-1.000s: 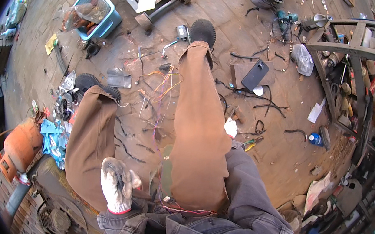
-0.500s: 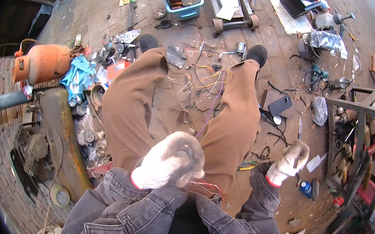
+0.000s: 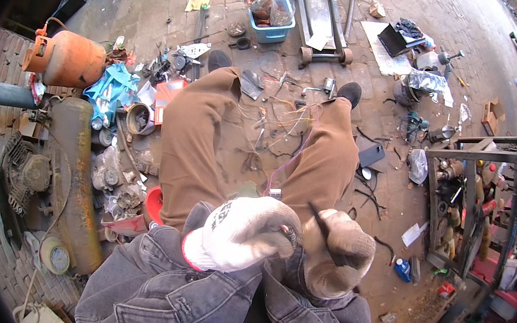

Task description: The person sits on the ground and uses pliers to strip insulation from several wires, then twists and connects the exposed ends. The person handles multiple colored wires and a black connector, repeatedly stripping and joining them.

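A: Head cam: hands?
B: R grimy white-gloved hand curled round slim dark strip, blurred; L white-gloved hand curled, can't tell on what.
A: Risk?
B: Bulky gloves cd drop strip or snag thin purple wire b/w brown-trousered legs.

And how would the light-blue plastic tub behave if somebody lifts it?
The tub looks stiff, as its walls hold a boxy shape. Probably not light, being well filled. The clear bag bulging above its rim could shift.
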